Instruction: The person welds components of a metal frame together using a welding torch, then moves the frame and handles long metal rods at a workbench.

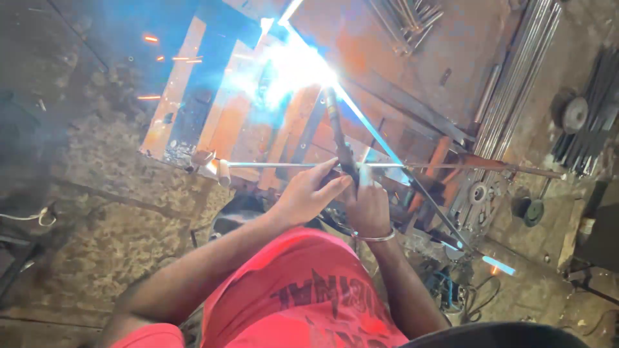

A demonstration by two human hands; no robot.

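Note:
Both my hands close around a dark welding torch handle [340, 138] at the centre of the view. My left hand [308, 193] grips it from the left, fingers stretched toward its lower end. My right hand [370, 207], with a metal bangle at the wrist, grips it from the right. The torch points up to a bright blue-white welding arc [291, 64] on a rusty metal frame [222, 119]. Sparks fly to the left of the arc. A thin steel rod [277, 165] lies crosswise just above my hands.
Long steel rods [516, 84] lie stacked at the upper right, more bars [406, 19] at the top. Round metal discs [574, 113] and small wheels [532, 211] lie on the ground at right. Cables [474, 299] trail near my right elbow. Rough concrete floor [97, 212] fills the left.

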